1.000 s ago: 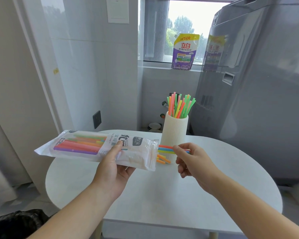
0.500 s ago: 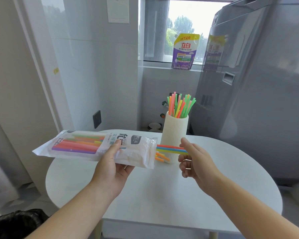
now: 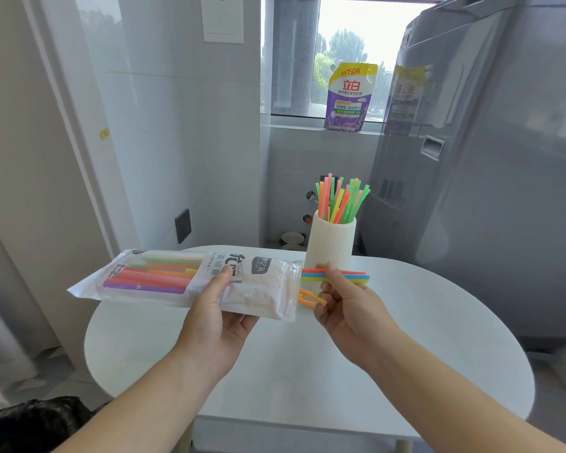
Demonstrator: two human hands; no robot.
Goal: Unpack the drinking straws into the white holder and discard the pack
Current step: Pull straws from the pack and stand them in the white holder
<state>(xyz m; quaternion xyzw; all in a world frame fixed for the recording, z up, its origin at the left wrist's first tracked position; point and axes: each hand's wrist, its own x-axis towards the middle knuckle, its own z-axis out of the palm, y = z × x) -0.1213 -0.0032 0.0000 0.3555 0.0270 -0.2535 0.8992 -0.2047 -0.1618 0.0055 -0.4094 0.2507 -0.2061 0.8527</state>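
My left hand holds a clear plastic straw pack level above the white table, open end to the right. Coloured straws fill its left part. A few straws stick out of the open end, and my right hand pinches them between thumb and fingers. Two orange straws poke out lower down. Behind my right hand stands the ribbed white holder with several straws upright in it.
The round white table has free surface at front and right. A grey washing machine stands close at the right. A purple detergent pouch sits on the windowsill. A black bin bag lies at bottom left.
My right hand opened and slid back along the protruding straws, then closed on them again nearer the pack. The pack has stayed roughly in place.
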